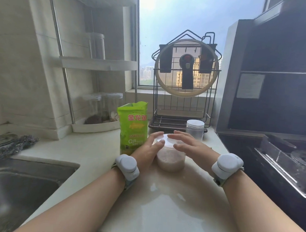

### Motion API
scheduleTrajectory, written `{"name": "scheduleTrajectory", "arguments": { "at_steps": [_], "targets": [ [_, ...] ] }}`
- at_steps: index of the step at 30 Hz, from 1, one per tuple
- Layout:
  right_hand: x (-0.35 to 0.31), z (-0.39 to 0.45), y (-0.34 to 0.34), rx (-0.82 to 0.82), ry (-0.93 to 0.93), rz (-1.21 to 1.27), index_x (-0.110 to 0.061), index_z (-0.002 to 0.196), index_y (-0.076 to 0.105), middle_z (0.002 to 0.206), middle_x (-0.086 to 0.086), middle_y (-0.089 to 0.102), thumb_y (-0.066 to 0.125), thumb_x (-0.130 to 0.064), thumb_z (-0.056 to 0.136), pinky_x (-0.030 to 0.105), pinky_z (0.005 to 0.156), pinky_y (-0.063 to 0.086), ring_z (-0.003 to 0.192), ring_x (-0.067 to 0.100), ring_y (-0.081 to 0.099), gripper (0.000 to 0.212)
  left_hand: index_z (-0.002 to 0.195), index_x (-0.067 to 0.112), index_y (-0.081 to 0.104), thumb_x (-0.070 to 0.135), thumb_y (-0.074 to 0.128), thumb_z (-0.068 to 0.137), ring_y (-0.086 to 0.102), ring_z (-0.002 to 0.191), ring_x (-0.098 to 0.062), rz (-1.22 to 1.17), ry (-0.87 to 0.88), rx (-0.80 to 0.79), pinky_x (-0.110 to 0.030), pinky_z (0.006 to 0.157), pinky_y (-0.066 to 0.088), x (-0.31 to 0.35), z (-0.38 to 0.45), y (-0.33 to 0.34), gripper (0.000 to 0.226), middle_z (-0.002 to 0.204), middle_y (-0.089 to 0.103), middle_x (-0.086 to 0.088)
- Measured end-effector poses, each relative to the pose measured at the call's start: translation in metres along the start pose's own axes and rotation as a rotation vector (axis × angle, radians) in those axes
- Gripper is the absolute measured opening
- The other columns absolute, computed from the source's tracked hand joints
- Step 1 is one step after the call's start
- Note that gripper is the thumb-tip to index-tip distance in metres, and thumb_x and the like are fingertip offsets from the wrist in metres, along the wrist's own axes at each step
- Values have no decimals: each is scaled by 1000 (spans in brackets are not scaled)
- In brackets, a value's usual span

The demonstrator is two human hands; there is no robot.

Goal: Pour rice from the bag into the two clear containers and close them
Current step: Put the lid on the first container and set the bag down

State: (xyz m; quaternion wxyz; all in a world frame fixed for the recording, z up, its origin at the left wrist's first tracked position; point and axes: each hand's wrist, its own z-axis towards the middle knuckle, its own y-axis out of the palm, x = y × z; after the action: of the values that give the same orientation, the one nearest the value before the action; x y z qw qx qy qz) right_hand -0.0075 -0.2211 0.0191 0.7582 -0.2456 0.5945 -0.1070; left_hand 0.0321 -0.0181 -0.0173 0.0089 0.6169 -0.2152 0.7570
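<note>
A clear round container [170, 160] partly filled with rice stands on the pale countertop [163, 203], with a clear lid [167, 139] resting on top. My left hand [149, 148] lies against the container's left side, fingers on the lid's rim. My right hand [189, 145] rests over the lid's right side, fingers spread. The green rice bag [133, 125] stands upright just left of the container. A second clear container [194, 129] with a lid on it stands behind, to the right; I cannot tell what it holds.
A steel sink [25, 184] and a scouring pad [14, 145] lie at the left. A wire rack [184, 99] holding a glass pan lid stands by the window. A corner shelf [96, 126] with jars is behind the bag. A dark stove [277, 158] fills the right.
</note>
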Motion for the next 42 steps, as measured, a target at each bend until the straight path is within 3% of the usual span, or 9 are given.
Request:
{"name": "scheduleTrajectory", "arguments": {
  "at_steps": [4, 7, 12, 19, 23, 27, 31, 35, 42],
  "targets": [
    [-2, 3, 7, 1, 57, 118, -35, 142, 53, 159, -22, 25, 57, -25, 94, 38, 119, 28, 148, 10, 27, 49, 135, 51, 46, 68, 57, 73, 59, 125, -15, 68, 19, 2, -40, 118, 37, 9, -5, -2, 65, 133, 60, 3],
    [-2, 3, 3, -25, 86, 171, -32, 147, 48, 161, -20, 23, 51, -12, 98, 36, 120, 22, 150, 10, 23, 53, 148, 36, 39, 50, 53, 97, 51, 123, -10, 147, 50, -18, -27, 106, 34, 14, -8, 0, 55, 137, 52, 7],
    [-4, 4, 6, -34, 62, 47, -33, 151, 42, 162, -17, 22, 55, -36, 76, 30, 115, 21, 150, 8, 19, 76, 158, 35, 27, 59, 38, 98, 40, 144, -16, 259, 64, -13, -19, 104, 26, 14, -13, 1, 65, 156, 44, 1],
    [11, 1, -5, -15, 35, -141, -40, 155, 33, 159, -30, 14, 56, -48, 98, 38, 122, 26, 145, 8, 30, 62, 162, 28, 18, 49, 34, 105, 30, 151, -15, 317, 53, 7, -7, 101, 20, 17, -15, 4, 63, 163, 34, 2],
    [10, -2, -4, 221, 33, -265, -42, 141, 51, 142, -18, 37, 58, -53, 95, 24, 95, 42, 112, 10, 58, 48, 161, 29, 22, 68, 44, 90, 51, 140, -15, 304, 60, 49, -30, 115, 39, 9, -14, 5, 84, 151, 55, 2],
    [5, -6, -3, 445, -14, -397, -41, 112, 63, 106, -5, 54, 62, -48, 93, 27, 82, 43, 89, 8, 57, 20, 147, 24, 41, 28, 64, 96, 70, 111, -13, 275, 60, 148, -43, 95, 58, 8, -15, 5, 56, 138, 62, 4],
    [-5, -12, -2, 419, 16, -324, -32, 88, 63, 75, -7, 70, 61, -37, 92, 36, 73, 56, 70, 12, 68, 7, 113, 25, 55, 26, 68, 92, 71, 91, -3, 442, 60, 240, -23, 79, 55, 9, -17, 3, 24, 121, 66, 10],
    [-6, -13, 2, 236, 75, -204, -20, 77, 76, 73, -8, 77, 63, -24, 89, 36, 77, 61, 69, 10, 74, 18, 109, 24, 57, 22, 67, 92, 66, 79, 5, 511, 75, 224, -5, 63, 41, 8, -18, 5, 19, 109, 71, 8],
    [9, -5, 4, 190, 116, -260, -36, 100, 76, 97, -21, 76, 65, -22, 87, 15, 83, 54, 93, -4, 69, 22, 130, 24, 62, 21, 66, 93, 70, 102, -5, 538, 122, 169, -23, 94, 54, 8, -19, 7, 37, 122, 68, 9]
  ]
}}
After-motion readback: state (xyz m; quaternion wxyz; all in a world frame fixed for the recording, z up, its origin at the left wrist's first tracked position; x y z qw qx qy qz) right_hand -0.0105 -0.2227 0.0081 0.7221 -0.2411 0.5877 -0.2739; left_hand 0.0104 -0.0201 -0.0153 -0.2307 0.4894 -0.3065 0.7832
